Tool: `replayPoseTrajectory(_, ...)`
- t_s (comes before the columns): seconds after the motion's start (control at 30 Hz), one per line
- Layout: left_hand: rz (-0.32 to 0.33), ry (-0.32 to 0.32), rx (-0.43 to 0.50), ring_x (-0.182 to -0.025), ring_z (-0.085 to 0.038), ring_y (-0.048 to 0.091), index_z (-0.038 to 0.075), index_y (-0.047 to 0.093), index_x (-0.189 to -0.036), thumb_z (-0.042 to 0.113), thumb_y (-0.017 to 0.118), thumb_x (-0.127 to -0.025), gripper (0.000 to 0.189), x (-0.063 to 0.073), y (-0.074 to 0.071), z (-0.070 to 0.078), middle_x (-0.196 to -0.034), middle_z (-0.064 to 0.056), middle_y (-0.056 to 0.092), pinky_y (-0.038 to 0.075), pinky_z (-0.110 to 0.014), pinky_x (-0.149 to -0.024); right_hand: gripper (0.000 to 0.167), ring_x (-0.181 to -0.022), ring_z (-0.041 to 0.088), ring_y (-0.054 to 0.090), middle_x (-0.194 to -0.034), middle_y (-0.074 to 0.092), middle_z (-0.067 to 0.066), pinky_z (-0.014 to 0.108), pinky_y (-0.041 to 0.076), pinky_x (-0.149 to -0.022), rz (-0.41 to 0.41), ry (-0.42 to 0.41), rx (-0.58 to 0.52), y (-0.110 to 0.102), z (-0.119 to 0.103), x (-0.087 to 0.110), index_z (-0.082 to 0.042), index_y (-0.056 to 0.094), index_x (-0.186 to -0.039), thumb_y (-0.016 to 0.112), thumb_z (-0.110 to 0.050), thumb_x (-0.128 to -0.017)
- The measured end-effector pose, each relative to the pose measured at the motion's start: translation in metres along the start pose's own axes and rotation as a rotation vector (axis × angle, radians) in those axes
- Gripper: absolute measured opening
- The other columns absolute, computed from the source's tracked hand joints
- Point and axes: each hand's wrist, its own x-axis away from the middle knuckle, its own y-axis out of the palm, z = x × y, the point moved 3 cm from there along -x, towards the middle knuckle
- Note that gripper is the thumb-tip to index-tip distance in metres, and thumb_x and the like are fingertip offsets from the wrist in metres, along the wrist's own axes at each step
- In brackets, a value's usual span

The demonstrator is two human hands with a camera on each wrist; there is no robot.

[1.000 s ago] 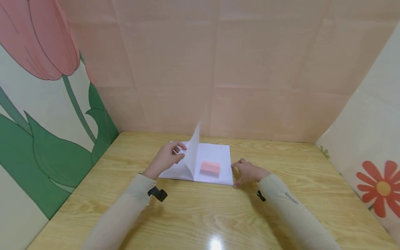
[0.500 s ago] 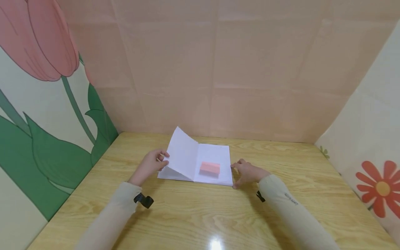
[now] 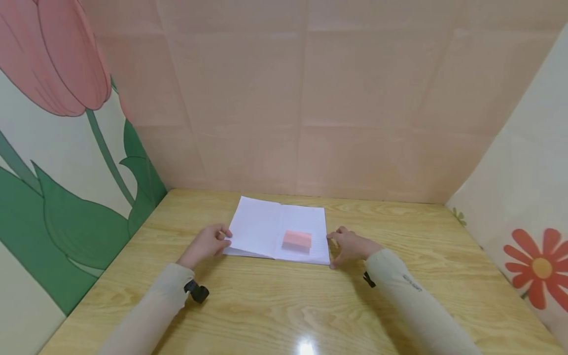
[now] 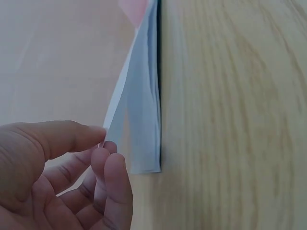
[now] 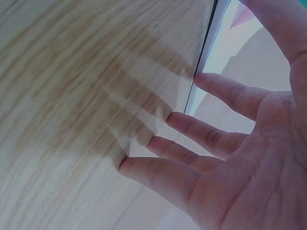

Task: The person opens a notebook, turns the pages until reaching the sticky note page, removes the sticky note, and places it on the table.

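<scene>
An open notebook point(image 3: 305, 216) with ruled pages lies on the wooden table. My left hand point(image 3: 206, 244) is at its left side and pinches the outer edge of a lifted page point(image 3: 255, 225). In the left wrist view, thumb and fingertips hold that page point(image 4: 120, 96), which slants above the sheets under it. A pink rectangular block point(image 3: 297, 239) sits on the right-hand page. My right hand point(image 3: 351, 246) is at the notebook's right edge, fingers spread. In the right wrist view its fingertips point(image 5: 173, 118) meet the table, one right at the notebook's edge point(image 5: 204, 62).
The wooden table point(image 3: 284, 301) extends around the notebook on all sides. A plain pinkish sheet point(image 3: 301, 98) hangs behind it. Side panels carry a painted tulip point(image 3: 57, 59) on the left and a red flower point(image 3: 541, 268) on the right.
The page stood nearly upright, then swung over to the left and down with my left hand, which now grips its edge low. My right hand and the pink block have stayed put.
</scene>
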Motion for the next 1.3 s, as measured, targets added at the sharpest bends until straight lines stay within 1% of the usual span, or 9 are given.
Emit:
replayPoseTrajectory(0.1, -0.018, -0.016, -0.01, -0.049, -0.017, 0.047, 0.004, 0.06, -0.105, 0.009, 0.063, -0.092, 0.014, -0.003, 0.002, -0.008, -0.059, -0.003, 0.048, 0.04, -0.027, -0.052, 0.089, -0.115, 0.035, 0.047, -0.134, 0.041, 0.021, 0.054, 0.046, -0.09, 0.005, -0.003, 0.013, 0.0, 0.0, 0.0, -0.004, 0.044, -0.142, 0.086, -0.036, -0.07)
replayPoseTrajectory(0.2, -0.024, -0.022, -0.017, -0.051, -0.016, 0.048, 0.004, 0.062, -0.101, 0.007, 0.064, -0.09, 0.012, -0.006, 0.005, -0.014, -0.062, -0.003, 0.05, 0.041, -0.026, -0.052, 0.089, -0.115, 0.035, 0.047, -0.133, 0.041, 0.021, 0.053, 0.046, -0.09, 0.006, -0.005, 0.022, 0.0, 0.001, -0.001, -0.004, 0.044, -0.142, 0.086, -0.036, -0.07)
replayPoseTrajectory(0.37, -0.04, -0.058, -0.017, -0.056, -0.014, 0.049, 0.003, 0.063, -0.097, 0.004, 0.066, -0.087, 0.01, -0.009, 0.009, -0.02, -0.067, -0.003, 0.053, 0.043, -0.024, -0.053, 0.089, -0.114, 0.034, 0.047, -0.134, 0.041, 0.021, 0.053, 0.046, -0.09, -0.004, -0.006, 0.017, 0.0, 0.0, -0.001, -0.004, 0.043, -0.142, 0.085, -0.037, -0.071)
replayPoseTrajectory(0.57, -0.055, -0.072, -0.045, -0.058, -0.014, 0.05, 0.003, 0.063, -0.097, 0.003, 0.068, -0.085, 0.013, -0.009, 0.01, -0.02, -0.068, -0.003, 0.053, 0.044, -0.024, -0.053, 0.089, -0.114, 0.034, 0.047, -0.135, 0.04, 0.021, 0.052, 0.047, -0.09, -0.004, -0.002, 0.017, 0.0, 0.0, -0.001, -0.004, 0.042, -0.143, 0.085, -0.037, -0.072)
replayPoseTrajectory(0.67, -0.064, -0.067, -0.071, -0.057, -0.014, 0.049, 0.004, 0.063, -0.097, 0.004, 0.068, -0.084, 0.014, -0.009, 0.009, -0.02, -0.066, -0.002, 0.052, 0.043, -0.024, -0.053, 0.089, -0.117, 0.035, 0.046, -0.136, 0.04, 0.021, 0.053, 0.046, -0.09, -0.002, 0.007, 0.019, 0.0, 0.0, -0.001, -0.004, 0.042, -0.143, 0.085, -0.036, -0.072)
replayPoseTrajectory(0.83, -0.073, -0.058, -0.083, -0.056, -0.013, 0.048, 0.004, 0.062, -0.097, 0.003, 0.068, -0.083, 0.015, -0.011, 0.01, -0.02, -0.065, -0.002, 0.05, 0.042, -0.024, -0.052, 0.088, -0.122, 0.038, 0.044, -0.138, 0.039, 0.022, 0.056, 0.045, -0.093, 0.001, 0.015, 0.032, -0.001, 0.0, 0.0, -0.005, 0.042, -0.143, 0.084, -0.037, -0.073)
replayPoseTrajectory(0.97, -0.069, -0.068, -0.092, -0.057, -0.014, 0.049, 0.005, 0.062, -0.097, 0.004, 0.069, -0.083, 0.015, -0.01, 0.01, -0.02, -0.066, -0.002, 0.05, 0.043, -0.024, -0.053, 0.088, -0.123, 0.039, 0.044, -0.138, 0.039, 0.023, 0.057, 0.044, -0.094, 0.004, 0.008, 0.036, -0.001, 0.0, 0.0, -0.004, 0.043, -0.142, 0.084, -0.037, -0.072)
replayPoseTrajectory(1.17, -0.072, -0.086, -0.094, -0.059, -0.015, 0.05, 0.006, 0.062, -0.098, 0.006, 0.069, -0.084, 0.015, -0.01, 0.01, -0.02, -0.069, -0.003, 0.052, 0.044, -0.025, -0.054, 0.088, -0.121, 0.037, 0.045, -0.137, 0.04, 0.022, 0.055, 0.045, -0.093, 0.007, 0.007, 0.026, 0.002, 0.002, 0.0, -0.004, 0.043, -0.142, 0.085, -0.037, -0.072)
replayPoseTrajectory(1.3, -0.072, -0.095, -0.077, -0.06, -0.016, 0.05, 0.005, 0.062, -0.099, 0.006, 0.069, -0.085, 0.016, -0.01, 0.009, -0.022, -0.07, -0.003, 0.052, 0.044, -0.025, -0.055, 0.088, -0.126, 0.039, 0.042, -0.142, 0.037, 0.022, 0.056, 0.043, -0.096, 0.004, 0.004, 0.01, 0.002, 0.003, -0.001, -0.005, 0.042, -0.143, 0.084, -0.038, -0.073)
